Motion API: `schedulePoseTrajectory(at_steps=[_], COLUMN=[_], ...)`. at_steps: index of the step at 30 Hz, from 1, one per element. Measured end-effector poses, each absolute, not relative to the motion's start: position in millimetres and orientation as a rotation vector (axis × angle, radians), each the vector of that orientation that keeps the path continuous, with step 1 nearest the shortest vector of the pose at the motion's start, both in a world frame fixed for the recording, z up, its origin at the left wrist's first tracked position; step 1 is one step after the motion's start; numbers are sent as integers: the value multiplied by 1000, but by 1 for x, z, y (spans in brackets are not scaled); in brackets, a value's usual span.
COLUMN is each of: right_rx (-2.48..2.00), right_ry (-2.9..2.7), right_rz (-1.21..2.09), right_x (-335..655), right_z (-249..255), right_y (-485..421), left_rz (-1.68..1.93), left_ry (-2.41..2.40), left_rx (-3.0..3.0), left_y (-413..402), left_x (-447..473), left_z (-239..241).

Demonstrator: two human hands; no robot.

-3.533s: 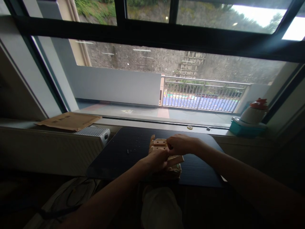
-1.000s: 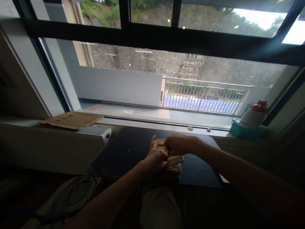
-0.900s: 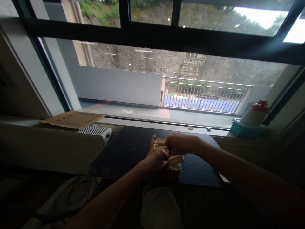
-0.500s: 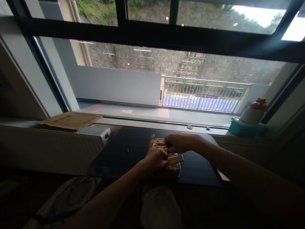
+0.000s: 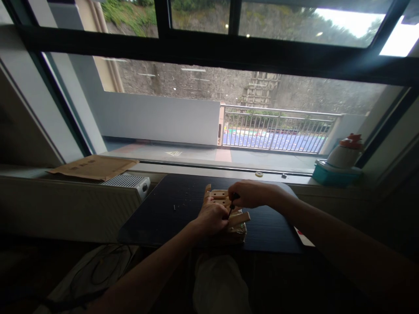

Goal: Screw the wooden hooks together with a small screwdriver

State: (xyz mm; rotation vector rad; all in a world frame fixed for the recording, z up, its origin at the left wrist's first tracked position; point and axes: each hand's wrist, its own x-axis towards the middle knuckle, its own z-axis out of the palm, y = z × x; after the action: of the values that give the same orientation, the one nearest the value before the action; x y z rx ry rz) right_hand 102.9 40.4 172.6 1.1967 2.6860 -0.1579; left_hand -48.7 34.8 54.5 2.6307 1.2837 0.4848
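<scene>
A small light wooden assembly (image 5: 218, 194) with rows of holes sits on a dark table (image 5: 268, 231) under the window. My left hand (image 5: 211, 216) is closed over its near side, pressing it down. My right hand (image 5: 248, 194) is closed in a pinch on a thin dark tool (image 5: 231, 207) that stands on the wood between the two hands. A wooden slat (image 5: 240, 217) sticks out to the right beneath the hands. Several tiny dark screws (image 5: 179, 205) lie loose on the table to the left.
A flat cardboard sheet (image 5: 94, 166) and a white ribbed device (image 5: 129, 181) lie on the sill at left. A teal box with a white and orange jar (image 5: 340, 163) stands on the sill at right. A pale cloth (image 5: 218, 283) lies on my lap.
My right hand has shifted slightly left and turned, showing the dark tool more upright. The left hand stays clamped on the wood. The view drifted a little.
</scene>
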Motion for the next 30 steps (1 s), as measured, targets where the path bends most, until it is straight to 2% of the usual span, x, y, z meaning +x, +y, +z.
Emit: schedulePoseTrajectory(at_steps=[8, 16, 23, 30], right_rx=[1309, 1201, 1378, 1188], right_ry=[2666, 2684, 2565, 2738], right_rz=[33, -54, 49, -73], right_x=[98, 103, 94, 102], right_z=[165, 171, 171, 172], right_y=[37, 36, 32, 40], left_rz=[514, 586, 665, 677], left_ry=[1321, 1294, 1266, 1274], left_rx=[2687, 2714, 2689, 2709], left_y=[32, 32, 33, 33], left_x=[-48, -49, -48, -49], left_z=[57, 56, 54, 52])
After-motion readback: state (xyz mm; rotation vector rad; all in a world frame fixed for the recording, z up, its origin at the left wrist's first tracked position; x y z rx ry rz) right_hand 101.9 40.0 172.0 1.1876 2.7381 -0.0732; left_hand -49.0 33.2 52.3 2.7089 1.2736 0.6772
